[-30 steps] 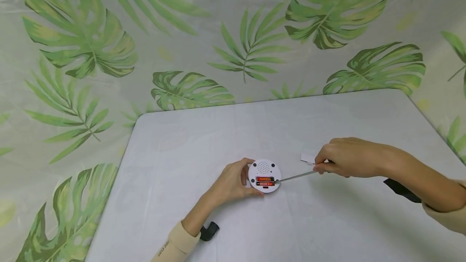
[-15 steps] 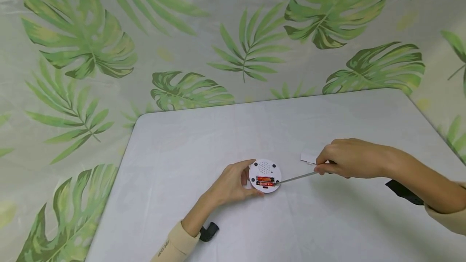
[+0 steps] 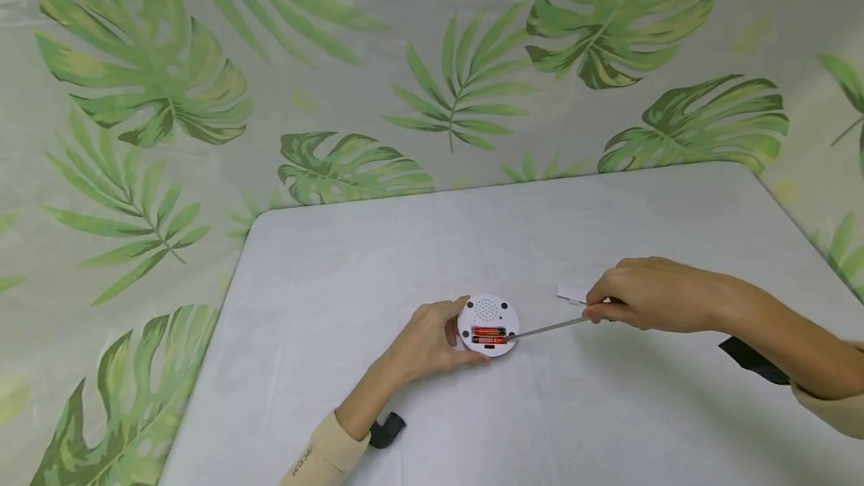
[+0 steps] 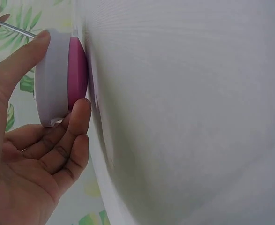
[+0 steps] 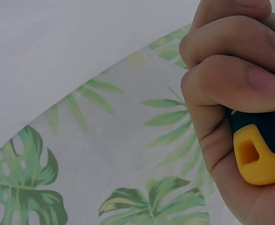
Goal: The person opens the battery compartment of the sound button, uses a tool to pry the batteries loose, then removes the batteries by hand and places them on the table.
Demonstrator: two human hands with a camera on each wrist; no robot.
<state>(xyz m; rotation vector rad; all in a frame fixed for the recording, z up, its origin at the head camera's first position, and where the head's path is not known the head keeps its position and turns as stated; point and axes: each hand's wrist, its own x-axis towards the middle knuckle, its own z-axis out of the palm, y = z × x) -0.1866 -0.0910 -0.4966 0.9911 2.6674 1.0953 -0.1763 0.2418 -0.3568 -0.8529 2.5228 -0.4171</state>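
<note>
A round white device point(image 3: 487, 310) with a pink underside, seen in the left wrist view, lies on the table with its battery compartment facing up. Two red batteries point(image 3: 489, 335) sit side by side in that compartment. My left hand point(image 3: 427, 340) grips the device by its rim, thumb on the near side and fingers on the far side. In my right hand point(image 3: 651, 295) is a screwdriver point(image 3: 547, 327), its fingers curled round the dark green and yellow handle point(image 5: 259, 159). The screwdriver's tip touches the right end of the lower battery, or lies right at it.
A small white cover point(image 3: 572, 292) lies on the white table point(image 3: 378, 261), just left of the right hand. Black wrist-camera parts point(image 3: 388, 430) show at both forearms. Behind the table's far edge hangs a leaf-patterned cloth point(image 3: 324, 88).
The device and left hand have shifted very slightly to the left. The screwdriver's tip has made small movements at the lower battery's right end; both hands keep their grip.
</note>
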